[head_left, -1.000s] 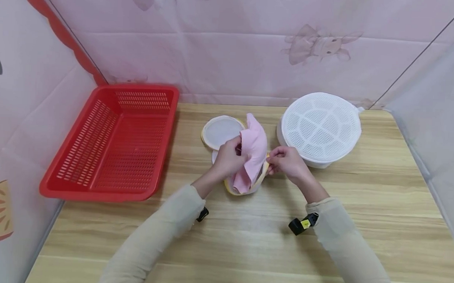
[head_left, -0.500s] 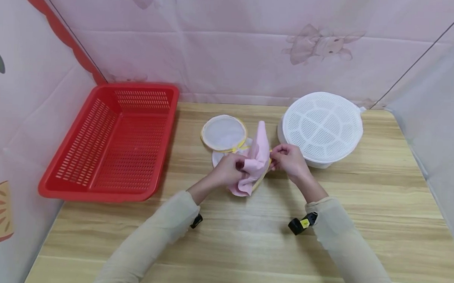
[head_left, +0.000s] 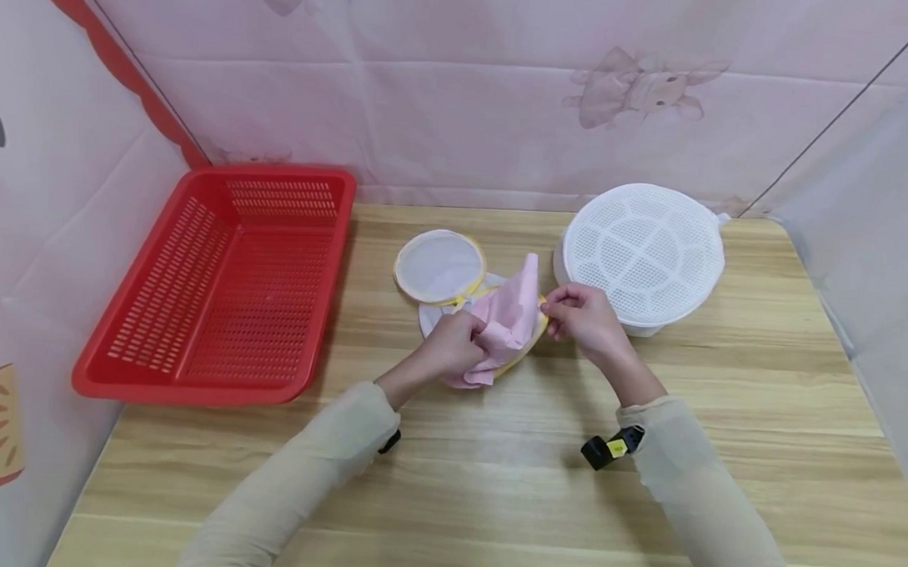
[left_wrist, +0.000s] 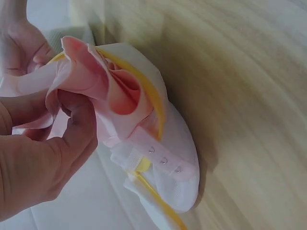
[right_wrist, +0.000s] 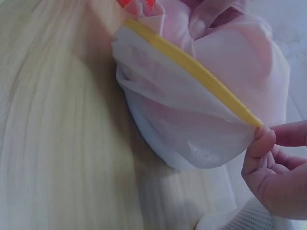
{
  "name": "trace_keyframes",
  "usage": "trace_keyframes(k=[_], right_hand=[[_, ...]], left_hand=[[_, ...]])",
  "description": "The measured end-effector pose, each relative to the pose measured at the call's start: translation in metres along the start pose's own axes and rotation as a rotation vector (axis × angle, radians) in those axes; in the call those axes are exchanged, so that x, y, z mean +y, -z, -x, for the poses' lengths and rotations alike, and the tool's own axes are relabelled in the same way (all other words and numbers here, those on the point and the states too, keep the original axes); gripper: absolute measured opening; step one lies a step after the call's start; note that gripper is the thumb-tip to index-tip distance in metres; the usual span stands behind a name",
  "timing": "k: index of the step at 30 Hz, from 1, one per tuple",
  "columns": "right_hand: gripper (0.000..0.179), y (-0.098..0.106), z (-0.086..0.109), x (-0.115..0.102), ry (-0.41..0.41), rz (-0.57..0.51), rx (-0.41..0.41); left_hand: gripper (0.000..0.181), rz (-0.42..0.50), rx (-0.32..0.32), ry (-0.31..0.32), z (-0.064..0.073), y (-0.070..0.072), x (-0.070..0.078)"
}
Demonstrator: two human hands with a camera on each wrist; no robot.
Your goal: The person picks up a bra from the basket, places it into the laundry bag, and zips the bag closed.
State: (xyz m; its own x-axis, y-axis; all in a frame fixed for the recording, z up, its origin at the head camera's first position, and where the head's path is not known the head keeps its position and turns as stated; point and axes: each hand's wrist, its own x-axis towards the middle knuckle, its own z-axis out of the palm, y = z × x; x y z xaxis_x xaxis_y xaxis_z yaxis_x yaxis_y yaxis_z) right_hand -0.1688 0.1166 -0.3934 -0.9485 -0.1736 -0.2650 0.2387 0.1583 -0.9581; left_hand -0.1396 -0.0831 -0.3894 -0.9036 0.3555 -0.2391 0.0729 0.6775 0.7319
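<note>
A pink bra lies partly inside a white mesh laundry bag with a yellow zip. My left hand pinches a fold of the bra between thumb and fingers at the bag's mouth. In the left wrist view, the bra's hook strip hangs over the bag's edge, metal hooks showing. My right hand pinches the zip edge on the bag's right side. The round mesh lid of the bag is folded back to the far left. Pink fabric shows through the mesh side in the right wrist view.
A red plastic basket stands on the left of the wooden table. At the back right, close beyond my right hand, is a round white basket with a perforated lid. A pink printed curtain hangs behind the table.
My left hand has come down toward me with the bra, which sits lower and further into the bag. My right hand keeps its pinch at the bag's edge.
</note>
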Motion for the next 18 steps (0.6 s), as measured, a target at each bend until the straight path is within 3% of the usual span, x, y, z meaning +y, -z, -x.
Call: trace_keyframes(k=[6, 14, 18], right_hand=[[0.010, -0.001, 0.002, -0.006, 0.021, -0.003, -0.019], [0.008, -0.003, 0.004, -0.003, 0.010, 0.009, -0.062], [0.007, -0.003, 0.003, -0.004, 0.003, 0.005, -0.065]], left_hand=[[0.020, -0.040, -0.003, 0.005, -0.002, 0.005, 0.002], [0.014, 0.137, 0.123, -0.033, -0.004, 0.013, -0.002], [0.022, 0.115, 0.135, -0.075, -0.003, 0.013, -0.001]])
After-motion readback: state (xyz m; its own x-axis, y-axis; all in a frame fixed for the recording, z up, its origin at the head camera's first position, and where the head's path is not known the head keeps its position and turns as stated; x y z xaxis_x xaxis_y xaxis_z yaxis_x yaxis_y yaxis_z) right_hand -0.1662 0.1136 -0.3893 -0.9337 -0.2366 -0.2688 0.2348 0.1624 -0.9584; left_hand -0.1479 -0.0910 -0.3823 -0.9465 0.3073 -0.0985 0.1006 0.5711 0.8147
